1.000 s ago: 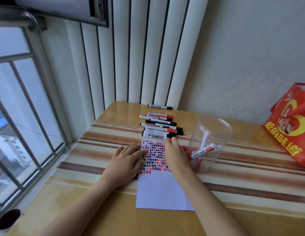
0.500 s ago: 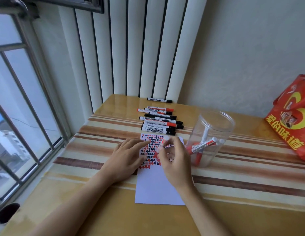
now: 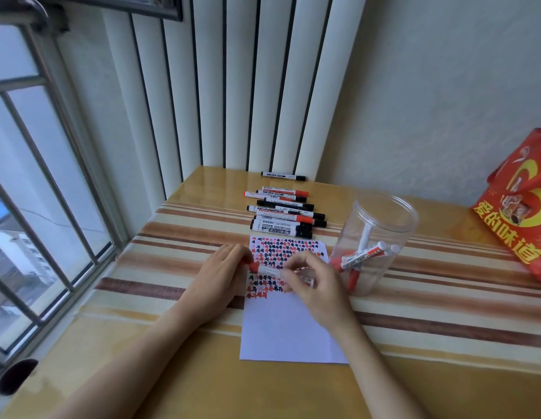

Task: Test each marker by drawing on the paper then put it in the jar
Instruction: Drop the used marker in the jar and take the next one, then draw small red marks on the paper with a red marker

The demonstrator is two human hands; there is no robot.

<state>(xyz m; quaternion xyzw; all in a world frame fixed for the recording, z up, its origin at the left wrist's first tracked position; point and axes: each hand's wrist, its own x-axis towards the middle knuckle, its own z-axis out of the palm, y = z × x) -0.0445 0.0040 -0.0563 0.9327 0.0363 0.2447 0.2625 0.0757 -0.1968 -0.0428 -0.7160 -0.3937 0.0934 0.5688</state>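
The table (image 3: 202,388) fills the corner under the window (image 3: 36,176), its glossy top yellow with brown and cream stripes running across it. A red bag (image 3: 516,213) with yellow lettering stands at the far right edge, well apart from everything else.

A sheet of white paper (image 3: 287,328) lies lengthwise in front of the person, its far half packed with rows of small red and black marks, its near half bare. Just to the right of the paper stands a clear plastic jar (image 3: 381,219), upright and open at the top, with a few markers leaning inside it; at least one has a red cap, and I cannot count them for sure.

Beyond the far edge of the paper a row of markers (image 3: 281,220) lies on the table, side by side, black-capped and red-capped mixed, with one more black one set apart nearer the wall.

The left hand (image 3: 220,276) sits at the paper's left edge with its fingers curled around the red end of a marker. That red marker (image 3: 264,269) stretches level above the drawn part of the paper, between both hands. The right hand (image 3: 317,285) hovers over the paper's right side, thumb and fingertips pinching the marker's white barrel at the other end.
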